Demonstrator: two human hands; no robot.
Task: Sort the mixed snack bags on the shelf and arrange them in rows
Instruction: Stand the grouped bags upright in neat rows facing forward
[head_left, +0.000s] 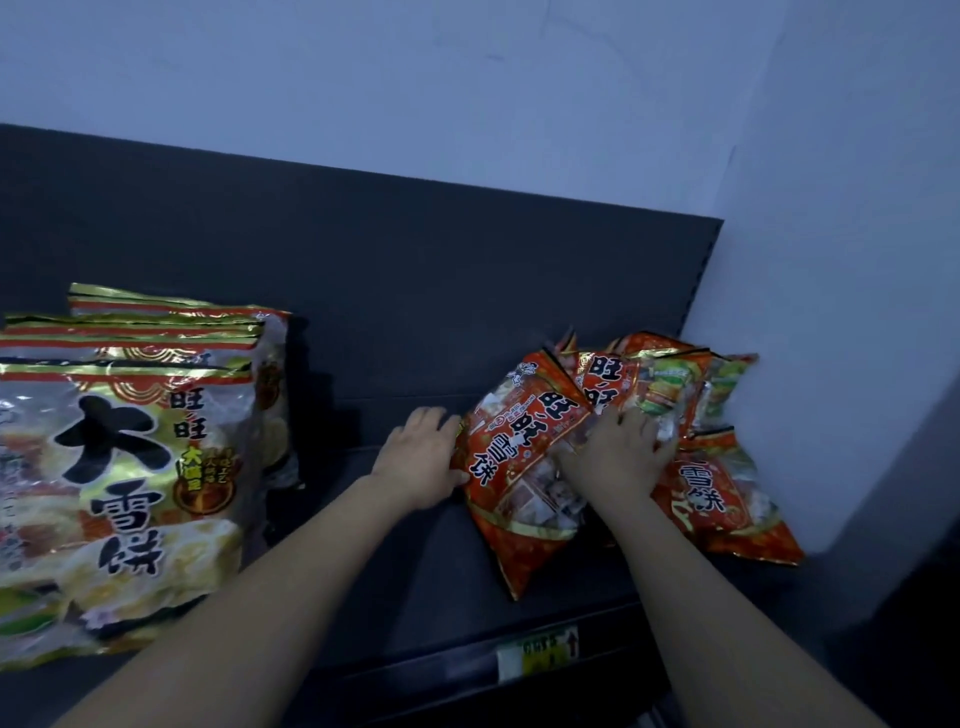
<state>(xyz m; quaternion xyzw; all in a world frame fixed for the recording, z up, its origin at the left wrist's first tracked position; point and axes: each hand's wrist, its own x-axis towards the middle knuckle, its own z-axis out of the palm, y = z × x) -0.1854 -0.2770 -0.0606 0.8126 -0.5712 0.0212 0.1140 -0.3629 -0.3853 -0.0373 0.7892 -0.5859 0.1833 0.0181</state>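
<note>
Right now both hands are on the pile of red snack bags (722, 499) heaped at the right end of the dark shelf (410, 551), against the pale side wall (857, 260). The left hand (418, 457) grips the left edge of the front red bag (519, 467): its fingers curve over the bag's edge and the thumb touches the edge lower down. That bag lies tilted, its top toward the back panel (415, 260) and its bottom corner pointing at the shelf's front lip. The right hand (615, 457) lies flat with its fingers spread, palm down, resting across the right side of the front red bag and the bags just behind it; it grasps nothing.

Well apart, at the left end of the shelf, large gold snack bags (130, 467) stand one behind another in a row, facing forward. A small yellow price label (537, 654) sits on the shelf's front edge, between the two forearms.
</note>
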